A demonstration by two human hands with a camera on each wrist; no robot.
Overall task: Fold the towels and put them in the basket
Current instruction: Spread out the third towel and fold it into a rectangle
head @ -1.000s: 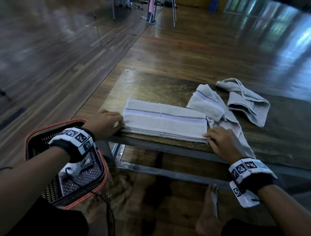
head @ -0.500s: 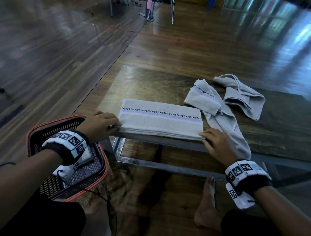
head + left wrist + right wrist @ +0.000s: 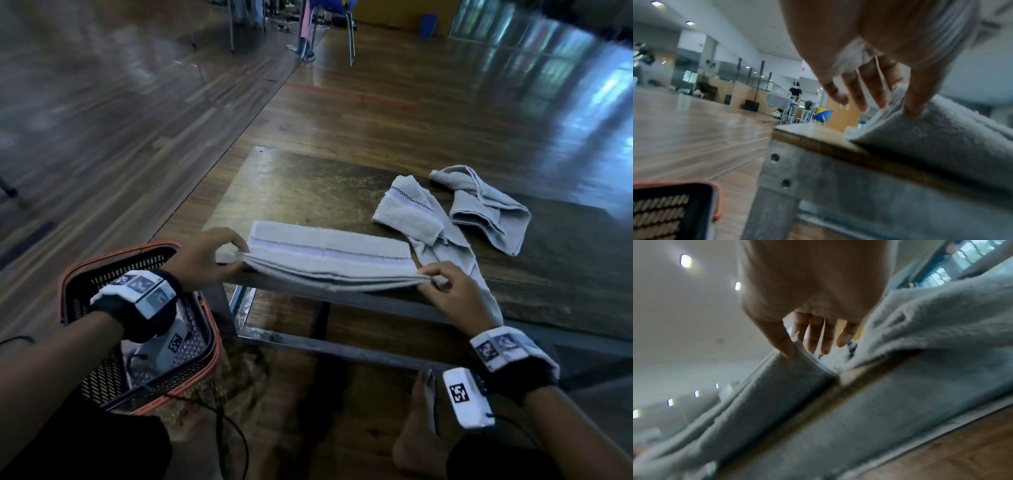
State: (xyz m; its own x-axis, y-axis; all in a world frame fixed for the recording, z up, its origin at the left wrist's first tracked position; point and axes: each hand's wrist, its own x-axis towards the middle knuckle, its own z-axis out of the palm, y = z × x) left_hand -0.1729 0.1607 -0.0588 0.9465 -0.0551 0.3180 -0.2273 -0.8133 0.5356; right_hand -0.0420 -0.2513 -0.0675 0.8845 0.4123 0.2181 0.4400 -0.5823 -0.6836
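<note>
A grey towel (image 3: 329, 251) with a dark and lilac stripe lies folded into a long strip along the near edge of the low table (image 3: 301, 185). My left hand (image 3: 209, 257) pinches its left end and my right hand (image 3: 445, 284) pinches its right end; both near corners are lifted off the table edge. In the left wrist view the thumb and fingers of my left hand (image 3: 898, 99) grip the towel (image 3: 937, 131). The right wrist view shows my right hand (image 3: 797, 345) pinching the towel (image 3: 789, 379). The red-rimmed black basket (image 3: 102, 267) stands on the floor at my left.
Two more grey towels lie crumpled on the table: one striped (image 3: 414, 212), one plain (image 3: 486, 209) further right. A white device (image 3: 164, 346) lies in the basket. My bare foot (image 3: 421, 428) rests under the table. Chairs (image 3: 325, 31) stand far back on the wooden floor.
Both hands have gone from resting at the ends of the folded towel to pinching its near corners and lifting them off the table edge.
</note>
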